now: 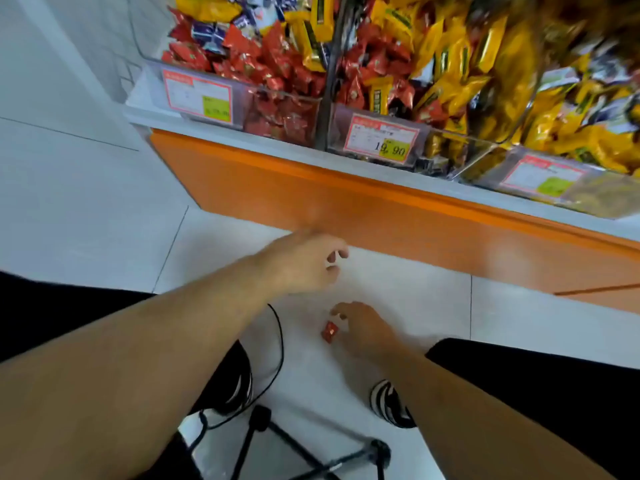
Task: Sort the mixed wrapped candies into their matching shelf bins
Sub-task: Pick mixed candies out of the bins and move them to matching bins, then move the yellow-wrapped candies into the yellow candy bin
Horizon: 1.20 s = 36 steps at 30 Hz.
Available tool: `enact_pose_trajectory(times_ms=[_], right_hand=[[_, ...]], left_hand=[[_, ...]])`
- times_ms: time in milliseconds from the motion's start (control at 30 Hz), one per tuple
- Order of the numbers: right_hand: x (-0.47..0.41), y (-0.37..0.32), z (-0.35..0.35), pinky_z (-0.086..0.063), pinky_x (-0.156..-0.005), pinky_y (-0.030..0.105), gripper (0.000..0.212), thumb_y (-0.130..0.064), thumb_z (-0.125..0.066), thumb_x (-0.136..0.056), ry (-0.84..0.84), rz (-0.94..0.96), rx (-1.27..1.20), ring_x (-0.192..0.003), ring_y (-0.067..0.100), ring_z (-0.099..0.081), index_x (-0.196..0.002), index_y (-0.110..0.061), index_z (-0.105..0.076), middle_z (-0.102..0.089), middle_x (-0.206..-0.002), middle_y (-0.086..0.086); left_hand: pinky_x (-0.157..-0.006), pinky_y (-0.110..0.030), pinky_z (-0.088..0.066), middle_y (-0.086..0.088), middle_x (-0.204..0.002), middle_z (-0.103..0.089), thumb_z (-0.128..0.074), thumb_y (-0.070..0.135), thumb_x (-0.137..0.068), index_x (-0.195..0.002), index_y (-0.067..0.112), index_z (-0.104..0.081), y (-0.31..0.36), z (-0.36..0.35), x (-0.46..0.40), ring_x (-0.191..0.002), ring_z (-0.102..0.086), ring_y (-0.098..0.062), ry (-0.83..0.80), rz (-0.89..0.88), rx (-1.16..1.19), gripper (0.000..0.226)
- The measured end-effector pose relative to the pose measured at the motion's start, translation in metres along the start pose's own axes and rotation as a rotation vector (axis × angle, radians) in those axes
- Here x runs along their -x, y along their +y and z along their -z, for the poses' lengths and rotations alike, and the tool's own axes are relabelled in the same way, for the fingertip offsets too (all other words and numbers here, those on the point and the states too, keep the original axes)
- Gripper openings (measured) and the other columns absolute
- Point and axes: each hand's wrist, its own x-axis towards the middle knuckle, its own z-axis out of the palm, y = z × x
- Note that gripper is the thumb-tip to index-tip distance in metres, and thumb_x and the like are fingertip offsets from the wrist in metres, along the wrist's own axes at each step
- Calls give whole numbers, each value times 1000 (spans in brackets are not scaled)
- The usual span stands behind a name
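One red candy (329,331) lay on floor; right hand (363,327) reached w/ loose fingers, left hand (304,261) loosely curled, empty. Next: pinch it, drop in red bin (277,112).

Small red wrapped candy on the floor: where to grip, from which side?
Pinch the small red wrapped candy across its narrow body, thumb and forefinger on the two long edges, coming straight down from above. It seems to lie flat on the white tiled floor, so nothing lower is reachable. The right hand is beside it, fingertips near its upper-right corner.
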Motion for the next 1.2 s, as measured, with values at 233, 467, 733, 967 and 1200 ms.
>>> enact_pose_trajectory(times_ms=[233,467,733,967,1200], right_hand=[[-53,30,-70,-46,-84,29,40,-29,-60,-99,92,-97,-12,-110,26,-58,-139,-35,-59,-51,-127,2],[-60,33,-72,-52,-74,32,23,-11,-62,-79,169,-137,-240,-86,14,-62,-91,-29,-68,-66,-94,-9],[-42,-56,60,-51,-63,20,20,-14,-85,-75,422,65,-594,-68,5,-63,-84,-22,-70,-70,-75,-5],[41,-132,151,-57,-73,33,27,-14,-83,-80,568,333,-631,-77,8,-67,-97,-32,-70,-72,-85,-12],[132,-161,209,-56,-74,31,35,-19,-71,-94,598,476,-508,-89,7,-63,-117,-42,-58,-63,-101,-22]], left_hand=[[-97,-37,-54,13,-127,-63,-65,39,-94,-136,36,-59,-71,-77,-28,-112,-62,-11,-68,200,121,42],[-89,-31,-58,18,-104,-66,-65,34,-94,-110,35,-68,-88,-98,-43,-94,-67,-6,-64,351,283,16],[-68,-18,-54,7,-100,-71,-80,33,-88,-110,27,-67,-47,-21,-34,-82,-68,-7,190,282,425,26],[-74,-38,-60,9,-82,-73,-85,31,-79,-83,36,-71,10,85,24,-74,-70,-8,433,125,380,16],[-74,-27,-56,18,-79,-71,-80,29,-86,-85,38,-70,58,156,86,-78,-68,-2,797,-57,282,13]])
